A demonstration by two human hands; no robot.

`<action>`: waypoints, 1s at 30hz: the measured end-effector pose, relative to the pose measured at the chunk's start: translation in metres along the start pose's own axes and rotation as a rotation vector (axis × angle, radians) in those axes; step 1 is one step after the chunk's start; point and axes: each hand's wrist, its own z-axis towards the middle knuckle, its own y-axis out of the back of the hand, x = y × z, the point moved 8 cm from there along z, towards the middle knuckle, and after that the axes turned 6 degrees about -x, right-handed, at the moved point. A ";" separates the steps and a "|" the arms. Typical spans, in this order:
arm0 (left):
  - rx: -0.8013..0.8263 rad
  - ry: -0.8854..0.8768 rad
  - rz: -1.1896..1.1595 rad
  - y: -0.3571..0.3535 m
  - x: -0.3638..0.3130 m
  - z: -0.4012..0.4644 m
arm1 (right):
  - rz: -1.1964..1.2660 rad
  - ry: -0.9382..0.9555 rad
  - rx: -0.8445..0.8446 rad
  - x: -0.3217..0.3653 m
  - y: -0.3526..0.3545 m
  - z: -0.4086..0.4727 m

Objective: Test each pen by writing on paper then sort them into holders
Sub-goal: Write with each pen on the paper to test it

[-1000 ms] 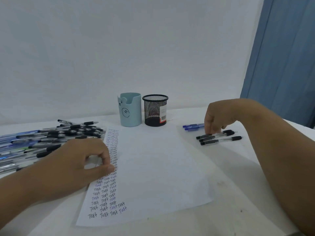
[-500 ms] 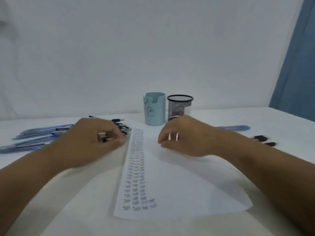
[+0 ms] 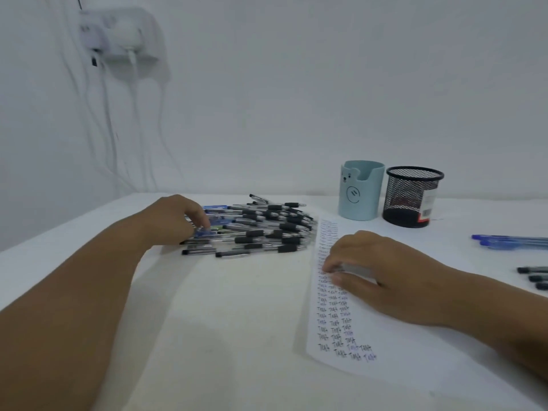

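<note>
A pile of pens [image 3: 267, 229] with black grips and clear barrels lies left of centre on the white table. My left hand [image 3: 175, 221] reaches into the pile's left side, its curled fingertips on a blue pen [image 3: 204, 231]. My right hand [image 3: 373, 271] rests on the sheet of paper [image 3: 385, 345] with loosely bent fingers, its fingertips on the columns of handwritten "Test" words. Behind the paper stand a pale blue holder [image 3: 360, 194] with a bear face and a black mesh holder [image 3: 412, 197]; I see no pens sticking out of either.
Blue pens [image 3: 513, 241] lie in a row at the far right, with black-tipped pens [image 3: 533, 277] below them at the frame edge. A wall socket with hanging cables [image 3: 118, 37] is at the upper left. The table's left edge [image 3: 59, 229] runs diagonally.
My view has swung left. My right hand left the pens at the right and came to rest on the paper. My left hand moved from the paper to the pile.
</note>
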 end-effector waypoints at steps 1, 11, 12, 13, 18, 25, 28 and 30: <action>-0.017 0.003 -0.013 0.001 0.000 0.000 | -0.001 0.006 0.000 0.000 0.000 -0.001; -0.045 0.046 -0.046 0.012 0.017 0.000 | 0.017 -0.012 0.003 -0.003 0.000 -0.004; -0.059 0.047 -0.042 0.013 0.017 0.000 | 0.021 -0.015 0.006 -0.003 0.000 -0.004; -0.072 0.047 -0.040 0.013 0.016 0.000 | 0.022 -0.015 0.008 -0.003 0.000 -0.005; -0.049 0.037 0.001 0.010 0.010 -0.002 | 0.033 -0.018 0.010 -0.001 0.002 -0.005; -0.033 0.027 0.072 0.007 0.007 -0.001 | 0.034 -0.016 0.020 -0.002 0.000 -0.005; -0.170 -0.009 0.005 0.018 -0.001 0.001 | 0.040 -0.023 0.017 -0.002 0.001 -0.005; -0.288 -0.011 -0.157 0.027 -0.006 0.003 | 0.042 -0.021 0.015 -0.002 0.001 -0.005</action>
